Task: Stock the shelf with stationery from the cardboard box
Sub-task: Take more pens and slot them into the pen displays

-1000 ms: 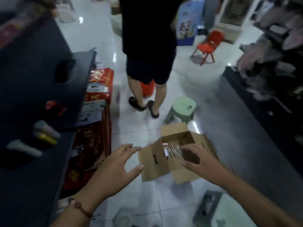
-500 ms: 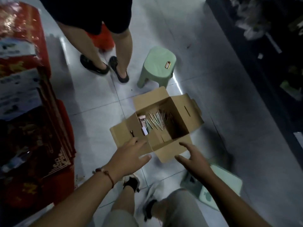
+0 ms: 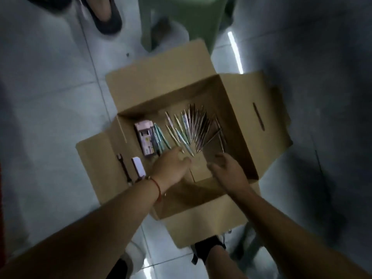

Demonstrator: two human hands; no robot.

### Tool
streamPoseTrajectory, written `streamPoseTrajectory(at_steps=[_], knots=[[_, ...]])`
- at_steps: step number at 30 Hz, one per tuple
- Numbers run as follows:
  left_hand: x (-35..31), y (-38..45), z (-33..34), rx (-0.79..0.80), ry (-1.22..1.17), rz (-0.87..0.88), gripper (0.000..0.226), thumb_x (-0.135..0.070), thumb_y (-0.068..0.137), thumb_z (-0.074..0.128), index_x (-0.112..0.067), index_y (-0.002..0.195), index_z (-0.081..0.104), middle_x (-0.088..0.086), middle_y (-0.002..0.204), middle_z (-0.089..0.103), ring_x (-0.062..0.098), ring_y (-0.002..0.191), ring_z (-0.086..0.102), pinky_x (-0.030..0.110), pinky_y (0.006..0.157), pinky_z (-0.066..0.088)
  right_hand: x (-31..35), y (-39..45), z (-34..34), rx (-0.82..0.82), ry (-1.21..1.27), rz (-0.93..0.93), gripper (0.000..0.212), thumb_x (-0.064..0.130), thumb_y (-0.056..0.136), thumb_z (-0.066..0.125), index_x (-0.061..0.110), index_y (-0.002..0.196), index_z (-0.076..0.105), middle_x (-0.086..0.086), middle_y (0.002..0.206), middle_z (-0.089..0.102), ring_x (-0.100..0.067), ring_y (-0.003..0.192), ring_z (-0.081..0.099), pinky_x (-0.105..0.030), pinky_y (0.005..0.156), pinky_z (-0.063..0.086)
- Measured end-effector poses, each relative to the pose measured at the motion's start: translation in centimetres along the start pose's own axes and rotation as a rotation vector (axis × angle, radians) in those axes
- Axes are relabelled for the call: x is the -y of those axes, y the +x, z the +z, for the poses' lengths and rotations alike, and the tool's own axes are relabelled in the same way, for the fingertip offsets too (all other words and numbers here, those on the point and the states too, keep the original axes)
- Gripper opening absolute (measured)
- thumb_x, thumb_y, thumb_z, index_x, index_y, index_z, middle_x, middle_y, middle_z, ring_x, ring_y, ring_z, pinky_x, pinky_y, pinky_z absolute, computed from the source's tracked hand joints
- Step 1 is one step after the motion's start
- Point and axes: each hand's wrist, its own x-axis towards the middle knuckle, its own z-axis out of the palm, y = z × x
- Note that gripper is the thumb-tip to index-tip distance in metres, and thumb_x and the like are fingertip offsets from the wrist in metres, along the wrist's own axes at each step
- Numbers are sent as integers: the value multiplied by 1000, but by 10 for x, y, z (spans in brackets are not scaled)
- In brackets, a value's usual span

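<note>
An open cardboard box [image 3: 239, 109] stands on the tiled floor below me. Inside lie several pens [image 3: 193, 129] fanned out in pale colours, and a pink packet [image 3: 145, 137] at their left. My left hand [image 3: 171, 168] reaches into the box with its fingers just short of the near pen tips. My right hand [image 3: 226, 168] is also inside, beside the pens, fingers loosely spread. Neither hand holds anything. The shelf is out of view.
A small white object [image 3: 138, 167] and a dark tool [image 3: 123, 168] lie on the box's left flap. A green stool [image 3: 181, 21] stands just behind the box, and another person's shoe [image 3: 104, 15] is at the top left. My own feet are below the box.
The view has dropped from the shop aisle to straight above the box. Both hands have gone from hovering over the near flaps down into the box beside the pens.
</note>
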Motion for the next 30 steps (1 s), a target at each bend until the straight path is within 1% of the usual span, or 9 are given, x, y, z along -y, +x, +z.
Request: streamPoseTrajectory(at_steps=[5,9,12,16,20,22,24,26,30], knots=[[36,129,54,-280,-61,-198,48,-49,95,52,-13,126,50,12,112,62,30,95,63,36,69,49,-40,128,47,-46,87,131,31,33,96,57,6,107,67,-13,106,68,-31,105,61,-35,86,44],[46,175,72,-422,-212,-259,58,-52,94,53,-6,129,44,10,114,60,24,88,57,30,70,44,-55,179,76,-84,145,263,48,43,97,52,-1,107,69,-19,106,68,-37,102,62,-36,83,47],[40,189,74,-486,-192,-246,48,-51,96,51,-8,117,44,0,86,55,15,67,53,25,54,36,-54,192,80,-38,113,329,46,38,101,46,-2,116,64,-21,116,66,-38,109,60,-38,88,47],[32,199,69,-430,-48,-198,35,-46,103,37,-18,83,45,1,67,55,15,57,52,25,50,33,-53,195,74,-4,-16,295,37,16,106,33,2,137,46,-24,132,53,-40,123,50,-41,96,43],[35,190,73,-366,-90,-139,36,-36,104,34,-14,84,53,2,66,53,24,64,58,27,53,40,-54,174,70,-86,76,217,34,37,93,52,7,99,68,-18,105,68,-37,105,61,-42,92,49],[33,173,74,-308,-280,-122,27,-28,105,35,-10,107,55,6,69,56,26,65,60,36,52,49,-51,151,67,-98,207,168,33,47,80,58,15,75,65,-11,84,71,-35,90,67,-49,86,54],[23,141,69,-231,-550,-128,32,-20,104,37,-20,136,39,11,81,62,24,67,62,40,57,58,-43,119,58,-60,296,132,38,52,70,55,14,69,61,-6,71,68,-31,78,67,-53,79,55],[12,98,54,-164,-748,-149,28,-14,103,38,-25,129,39,9,86,63,20,65,63,32,54,55,-26,78,40,-44,325,91,31,40,78,57,11,68,58,0,60,63,-21,65,63,-47,72,55],[-14,5,-6,-50,-1068,-158,7,-17,101,45,-13,100,51,2,59,52,19,53,55,34,54,49,23,-18,-4,0,404,16,26,19,93,57,-2,78,53,-6,60,49,-9,55,47,-29,57,40]])
